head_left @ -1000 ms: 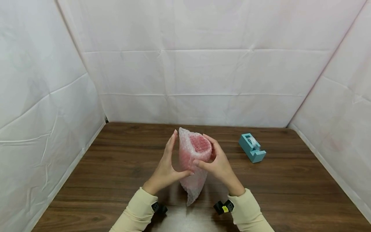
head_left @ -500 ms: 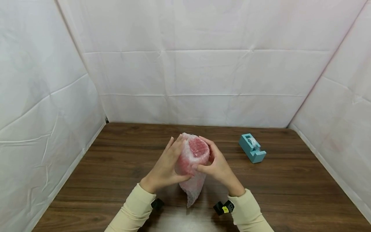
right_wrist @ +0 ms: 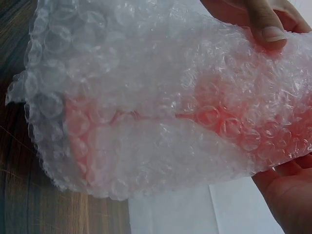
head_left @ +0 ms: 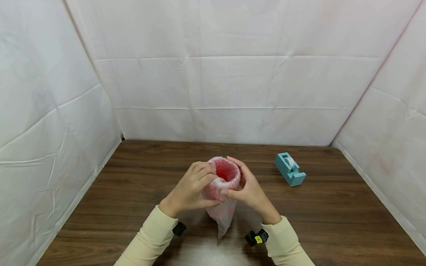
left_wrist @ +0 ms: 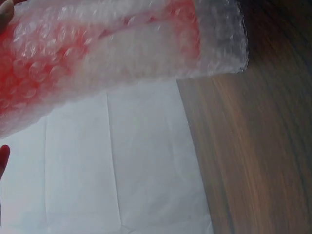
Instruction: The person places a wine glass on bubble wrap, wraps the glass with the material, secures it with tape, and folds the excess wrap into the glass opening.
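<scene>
Bubble wrap [head_left: 223, 214] surrounds a red, hollow, cup-like object [head_left: 225, 170] at the table's middle. It stands upright, its round opening facing up and its loose lower corner pointing toward me. My left hand [head_left: 189, 189] grips its left side, with the fingers bent over the rim and the thumb in front. On the right side, my right hand [head_left: 250, 189] holds the roll between thumb and fingers. The right wrist view shows the clear bubbles [right_wrist: 146, 73] close up, with red behind them. What lies deep inside the opening is hidden.
A light-blue tape dispenser [head_left: 289, 170] with a roll of tape stands to the right on the dark wooden table [head_left: 332, 207]. White cloth walls [head_left: 233, 85] enclose the back and both sides.
My left hand's fingers have moved right and bent over the top edge. The raised wrap corner at the upper left has gone down, and the opening now shows deeper red inside. My right hand barely moved.
</scene>
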A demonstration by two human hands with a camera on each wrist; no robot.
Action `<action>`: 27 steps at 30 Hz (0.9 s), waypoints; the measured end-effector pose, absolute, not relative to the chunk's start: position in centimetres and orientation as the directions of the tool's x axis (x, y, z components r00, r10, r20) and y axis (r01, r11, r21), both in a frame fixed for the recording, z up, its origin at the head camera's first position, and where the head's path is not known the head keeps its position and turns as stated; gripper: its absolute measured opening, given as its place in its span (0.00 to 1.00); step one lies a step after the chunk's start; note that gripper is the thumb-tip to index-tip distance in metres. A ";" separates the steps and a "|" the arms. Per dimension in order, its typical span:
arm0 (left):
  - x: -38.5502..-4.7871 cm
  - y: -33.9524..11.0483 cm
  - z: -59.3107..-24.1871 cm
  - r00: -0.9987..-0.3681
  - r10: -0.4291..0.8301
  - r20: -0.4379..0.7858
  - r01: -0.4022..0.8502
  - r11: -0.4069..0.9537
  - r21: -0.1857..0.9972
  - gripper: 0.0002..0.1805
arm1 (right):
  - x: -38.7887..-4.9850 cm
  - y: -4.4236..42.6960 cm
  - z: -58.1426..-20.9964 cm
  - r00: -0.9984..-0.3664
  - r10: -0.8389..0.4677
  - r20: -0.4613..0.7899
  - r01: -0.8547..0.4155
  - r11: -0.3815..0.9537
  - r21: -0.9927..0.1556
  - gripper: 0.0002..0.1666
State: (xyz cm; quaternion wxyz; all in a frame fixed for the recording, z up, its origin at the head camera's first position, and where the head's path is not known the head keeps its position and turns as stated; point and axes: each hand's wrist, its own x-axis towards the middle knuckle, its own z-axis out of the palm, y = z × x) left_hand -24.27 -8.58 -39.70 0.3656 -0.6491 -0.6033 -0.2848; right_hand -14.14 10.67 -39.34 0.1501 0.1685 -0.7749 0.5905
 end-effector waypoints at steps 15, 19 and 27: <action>-24.1 -8.5 -39.6 0.102 0.573 0.813 0.992 0.004 -0.127 0.34 | -14.2 10.8 -39.4 -0.897 -0.105 0.429 -0.441 0.240 -0.865 0.49; -24.0 -8.5 -39.6 0.110 0.573 0.812 0.991 -0.004 -0.131 0.32 | -14.1 10.8 -39.3 -0.897 -0.107 0.429 -0.442 0.245 -0.863 0.49; -23.9 -8.3 -39.6 0.095 0.571 0.816 0.993 0.007 -0.121 0.28 | -14.2 10.9 -39.3 -0.905 -0.097 0.414 -0.425 0.249 -0.870 0.50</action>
